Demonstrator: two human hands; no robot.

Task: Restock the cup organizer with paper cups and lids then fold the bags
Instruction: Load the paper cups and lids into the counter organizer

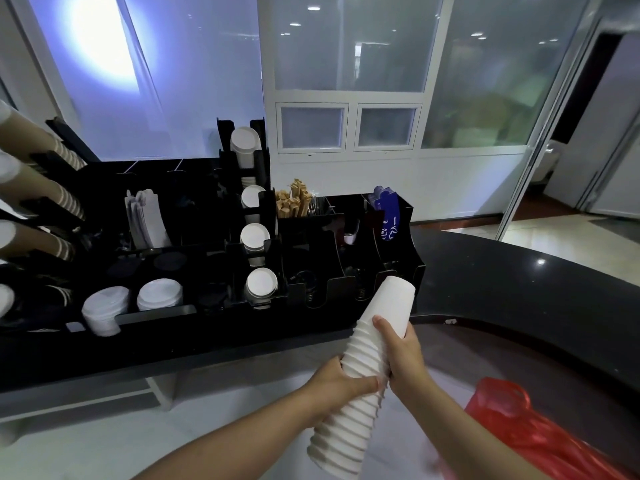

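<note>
A long stack of white paper cups (360, 368) is tilted, its closed end up and to the right, in front of the black cup organizer (207, 202). My left hand (336, 384) grips the stack's middle from the left. My right hand (401, 351) grips it higher up from the right. The organizer's middle column holds white cups (255, 237) in several slots. White lids (160, 294) lie stacked in its lower left trays. A red plastic bag (526, 431) lies crumpled on the dark counter at the lower right.
Brown cups (38, 188) stick out of slots at the far left. Wooden stirrers (294, 202), white sleeves (147, 220) and a blue packet (388, 216) fill other compartments. The dark curved counter (519, 289) runs to the right; windows stand behind.
</note>
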